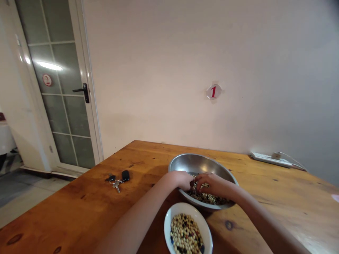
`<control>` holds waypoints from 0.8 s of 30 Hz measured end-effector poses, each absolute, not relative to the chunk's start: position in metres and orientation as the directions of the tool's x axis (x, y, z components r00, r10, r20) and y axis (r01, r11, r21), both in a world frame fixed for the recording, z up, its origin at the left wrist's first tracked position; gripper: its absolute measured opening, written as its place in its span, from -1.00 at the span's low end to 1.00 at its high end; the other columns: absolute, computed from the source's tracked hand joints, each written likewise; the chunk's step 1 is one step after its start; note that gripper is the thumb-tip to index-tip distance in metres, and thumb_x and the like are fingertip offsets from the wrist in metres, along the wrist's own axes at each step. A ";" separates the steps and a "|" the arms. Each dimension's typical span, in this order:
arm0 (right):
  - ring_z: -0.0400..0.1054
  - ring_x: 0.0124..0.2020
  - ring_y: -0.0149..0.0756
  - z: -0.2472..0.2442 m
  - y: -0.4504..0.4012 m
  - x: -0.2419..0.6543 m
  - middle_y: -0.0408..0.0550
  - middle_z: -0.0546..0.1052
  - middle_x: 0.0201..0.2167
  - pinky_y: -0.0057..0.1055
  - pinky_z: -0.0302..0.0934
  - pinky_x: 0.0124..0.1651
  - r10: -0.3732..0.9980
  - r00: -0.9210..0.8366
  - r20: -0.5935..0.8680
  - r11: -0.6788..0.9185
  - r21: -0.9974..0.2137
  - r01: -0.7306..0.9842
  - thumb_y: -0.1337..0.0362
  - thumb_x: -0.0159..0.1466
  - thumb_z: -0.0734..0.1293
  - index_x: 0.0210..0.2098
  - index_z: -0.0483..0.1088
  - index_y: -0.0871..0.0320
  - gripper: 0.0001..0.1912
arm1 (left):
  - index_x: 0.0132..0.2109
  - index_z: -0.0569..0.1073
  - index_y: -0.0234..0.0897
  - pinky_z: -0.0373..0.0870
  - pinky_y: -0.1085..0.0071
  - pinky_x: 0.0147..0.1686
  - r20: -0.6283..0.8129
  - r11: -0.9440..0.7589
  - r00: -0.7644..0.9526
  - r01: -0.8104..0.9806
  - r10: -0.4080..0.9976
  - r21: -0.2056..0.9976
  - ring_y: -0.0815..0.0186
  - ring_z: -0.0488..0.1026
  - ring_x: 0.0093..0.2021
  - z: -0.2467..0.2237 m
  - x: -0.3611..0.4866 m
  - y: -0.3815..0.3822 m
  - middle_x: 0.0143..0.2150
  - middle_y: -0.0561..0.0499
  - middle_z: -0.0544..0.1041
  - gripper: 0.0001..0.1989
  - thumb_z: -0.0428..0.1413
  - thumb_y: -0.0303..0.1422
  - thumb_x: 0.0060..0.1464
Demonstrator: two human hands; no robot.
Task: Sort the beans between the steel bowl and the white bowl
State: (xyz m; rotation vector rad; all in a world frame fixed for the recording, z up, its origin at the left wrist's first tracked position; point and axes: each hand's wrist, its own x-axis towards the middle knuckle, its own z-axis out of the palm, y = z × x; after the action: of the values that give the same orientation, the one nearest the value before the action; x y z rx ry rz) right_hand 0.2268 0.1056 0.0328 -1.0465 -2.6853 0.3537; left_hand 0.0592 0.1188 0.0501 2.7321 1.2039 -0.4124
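Both hands are inside a wide steel bowl (200, 160) holding a mix of small grains and beans (212, 199). My left hand (183, 180) comes over the near left rim, its fingers curled down at the grains. Close beside it, my right hand (210, 183) reaches in from the right with its fingers bent and drawn together over the mix. What lies between the fingertips is too small to make out in either hand. A white bowl (168, 225) of pale beans (185, 231), with some dark and red ones among them, stands nearer to me, between my forearms.
A bunch of keys (116, 184) with a black fob (125, 175) lies on the wooden table (87, 208) to the left. A white power strip (271, 159) with a plug and cable sits at the back right by the wall (159, 70). A glazed door (59, 84) stands at far left.
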 end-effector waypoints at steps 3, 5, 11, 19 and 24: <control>0.39 -0.27 -0.28 0.036 0.104 0.227 -0.03 0.54 -0.34 -0.40 0.17 -0.14 0.681 -0.724 0.107 0.711 -0.336 0.618 0.38 0.11 0.24 -0.41 0.52 0.13 -0.80 | -0.10 0.41 -0.34 0.35 0.30 -0.31 -0.287 -0.665 0.644 0.746 0.709 0.029 0.08 0.43 -0.19 0.050 0.058 0.120 -0.14 -0.21 0.48 -0.67 -0.04 -0.40 -0.05; 0.40 -0.32 -0.28 0.037 0.104 0.227 -0.03 0.55 -0.37 -0.40 0.19 -0.18 0.706 -0.703 0.088 0.682 -0.354 0.640 0.37 0.11 0.24 -0.40 0.52 0.14 -0.80 | -0.09 0.40 -0.29 0.34 0.32 -0.25 -0.263 -0.657 0.646 0.752 0.717 0.056 0.12 0.41 -0.15 0.050 0.057 0.121 -0.11 -0.16 0.47 -0.67 -0.06 -0.45 -0.04; 0.42 -0.37 -0.27 0.037 0.106 0.230 -0.04 0.57 -0.39 -0.42 0.21 -0.28 0.766 -0.640 0.049 0.592 -0.440 0.675 0.33 0.10 0.25 -0.36 0.52 0.15 -0.80 | -0.15 0.42 -0.24 0.32 0.50 -0.30 -0.197 -0.635 0.660 0.751 0.725 0.177 0.32 0.43 -0.23 0.052 0.056 0.124 -0.22 0.00 0.52 -0.69 -0.05 -0.53 -0.05; 0.36 -0.47 -0.34 0.037 0.107 0.234 -0.04 0.54 -0.49 -0.47 0.17 -0.40 0.795 -0.601 0.084 0.561 -0.479 0.676 0.25 0.13 0.24 -0.37 0.50 0.19 -0.78 | -0.22 0.41 -0.28 0.30 0.52 -0.40 -0.221 -0.575 0.655 0.747 0.722 0.334 0.39 0.44 -0.38 0.060 0.051 0.123 -0.27 0.01 0.53 -0.72 -0.09 -0.53 -0.07; 0.34 -0.45 -0.36 0.039 0.105 0.234 -0.07 0.53 -0.46 -0.48 0.16 -0.38 0.797 -0.602 0.060 0.550 -0.484 0.681 0.26 0.12 0.23 -0.37 0.49 0.16 -0.79 | -0.24 0.46 -0.25 0.29 0.46 -0.38 -0.177 -0.634 0.687 0.722 0.705 0.278 0.34 0.43 -0.34 0.056 0.051 0.129 -0.31 0.02 0.55 -0.71 -0.08 -0.48 -0.11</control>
State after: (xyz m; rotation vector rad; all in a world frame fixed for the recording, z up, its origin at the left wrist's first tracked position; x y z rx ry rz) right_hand 0.2338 0.1050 0.0388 -1.2287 -2.5162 0.6104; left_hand 0.0507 0.1288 0.0556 2.5739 1.1243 -0.0729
